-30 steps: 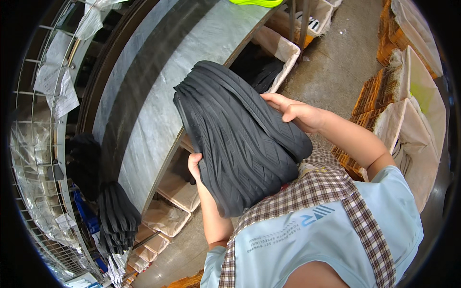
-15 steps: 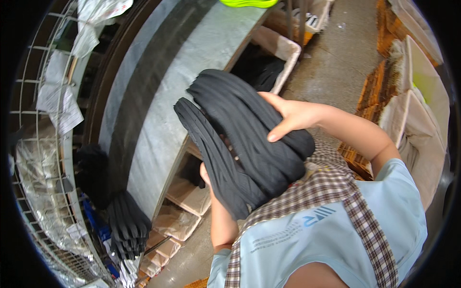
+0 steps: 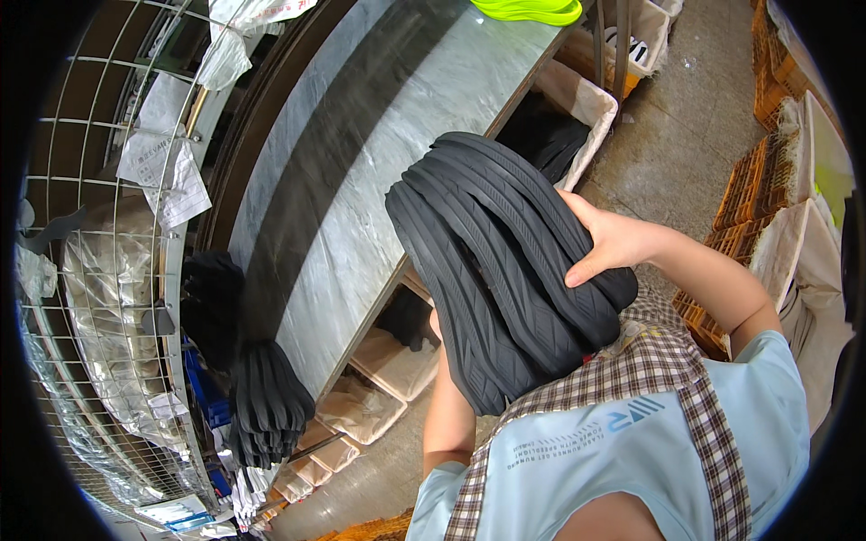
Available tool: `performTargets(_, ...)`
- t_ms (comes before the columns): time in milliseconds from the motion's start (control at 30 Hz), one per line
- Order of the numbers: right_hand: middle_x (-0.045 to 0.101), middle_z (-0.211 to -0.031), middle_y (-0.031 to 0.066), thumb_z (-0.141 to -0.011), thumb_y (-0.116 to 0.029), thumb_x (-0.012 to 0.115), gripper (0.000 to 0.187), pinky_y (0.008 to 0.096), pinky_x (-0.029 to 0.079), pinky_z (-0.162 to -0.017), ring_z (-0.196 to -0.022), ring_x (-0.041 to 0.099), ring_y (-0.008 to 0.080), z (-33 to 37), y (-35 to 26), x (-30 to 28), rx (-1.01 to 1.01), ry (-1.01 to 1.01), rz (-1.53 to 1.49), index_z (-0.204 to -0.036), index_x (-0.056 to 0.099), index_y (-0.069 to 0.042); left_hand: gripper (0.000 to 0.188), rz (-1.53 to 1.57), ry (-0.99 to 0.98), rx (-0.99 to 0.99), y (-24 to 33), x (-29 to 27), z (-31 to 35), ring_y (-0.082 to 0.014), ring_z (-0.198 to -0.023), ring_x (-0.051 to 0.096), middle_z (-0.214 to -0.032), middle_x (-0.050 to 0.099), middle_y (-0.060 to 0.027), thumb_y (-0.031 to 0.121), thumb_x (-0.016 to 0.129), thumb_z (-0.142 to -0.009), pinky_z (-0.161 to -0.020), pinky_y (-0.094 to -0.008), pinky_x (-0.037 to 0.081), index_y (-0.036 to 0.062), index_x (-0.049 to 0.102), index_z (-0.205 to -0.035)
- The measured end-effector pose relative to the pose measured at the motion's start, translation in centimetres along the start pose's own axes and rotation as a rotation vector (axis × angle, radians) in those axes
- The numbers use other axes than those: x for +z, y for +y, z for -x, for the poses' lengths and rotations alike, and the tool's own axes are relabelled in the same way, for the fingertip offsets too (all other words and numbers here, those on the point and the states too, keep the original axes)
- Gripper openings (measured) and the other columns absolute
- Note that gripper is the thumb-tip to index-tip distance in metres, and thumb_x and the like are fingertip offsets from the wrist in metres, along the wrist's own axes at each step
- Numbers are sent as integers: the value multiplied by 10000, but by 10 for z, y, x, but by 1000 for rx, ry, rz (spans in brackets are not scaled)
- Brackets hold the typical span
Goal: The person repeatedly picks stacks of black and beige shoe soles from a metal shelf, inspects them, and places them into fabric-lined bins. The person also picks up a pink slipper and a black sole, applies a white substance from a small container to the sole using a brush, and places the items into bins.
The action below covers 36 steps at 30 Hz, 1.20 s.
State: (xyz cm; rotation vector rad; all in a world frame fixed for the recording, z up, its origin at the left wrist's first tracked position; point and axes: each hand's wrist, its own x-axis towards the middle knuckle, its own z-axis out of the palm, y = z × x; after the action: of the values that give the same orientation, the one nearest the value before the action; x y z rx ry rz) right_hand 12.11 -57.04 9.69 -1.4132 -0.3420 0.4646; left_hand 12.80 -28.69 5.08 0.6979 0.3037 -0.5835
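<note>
A thick bundle of black shoe soles (image 3: 510,261), nested side by side with ridged edges outward, is held tilted in front of my chest. My right hand (image 3: 606,236) grips its right side, thumb on top and fingers going behind. On the lower left, my left hand (image 3: 436,326) supports the bundle; most of its fingers are hidden behind the soles. The bundle hangs over the front edge of a grey metal-topped bench (image 3: 361,198).
Another pile of black soles (image 3: 269,397) sits at the bench's near-left end. Bright yellow-green soles (image 3: 528,9) lie at its far end. Lined bins (image 3: 388,361) stand under the bench. A wire grid (image 3: 108,225) with papers rises left; orange crates (image 3: 744,203) stand right.
The strip of soles that stood apart on the left now lies against the rest, closing the gap. My hands and the bundle appear farther right as the whole view has shifted.
</note>
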Motion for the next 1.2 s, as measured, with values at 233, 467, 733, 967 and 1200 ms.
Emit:
performTargets(233,170,-1463,189,-633,-259,849,1183,386,184,-1117,-1360,194,270,-2,9,2,-74,30,-45,-1444,35,20,605,-8,-24,-2,3,-7,-2,-321,-1072,557,-1197,560,-165,244,554,-726,-950,-445,447,-19,472,-1265)
performTargets(467,250,-1446,174,-785,-386,717,988,374,206,-1111,-1346,240,251,-9,37,-26,19,81,-234,-1437,100,26,591,-45,-81,-42,-1,8,-27,-323,-1083,549,-1206,552,-162,230,565,-755,-954,-448,443,-11,456,-1283)
performTargets(733,414,-1389,113,-894,-577,448,729,371,390,-1019,-1215,463,195,-14,130,-146,338,56,-558,-1389,343,-51,1115,-985,101,430,-80,99,-87,-352,-1379,130,-1511,34,-191,172,796,-706,-1104,-427,174,100,-16,-1467)
performTargets(967,397,-1413,54,-900,-572,439,722,362,333,-1055,-1246,414,181,0,218,-152,592,-300,-488,-1405,327,-68,1039,-2296,-572,211,-2,135,-150,-371,-1333,304,-1431,319,-234,296,850,-558,-1056,-555,245,58,298,-1406)
performTargets(1200,359,-1447,25,-786,-749,428,916,360,295,-1075,-1294,366,196,13,242,-83,838,-533,-549,-1423,315,-100,1059,-1488,-793,-1127,-39,65,-177,-241,-1376,180,-1491,197,-140,242,789,-676,-1119,-328,144,71,112,-1471)
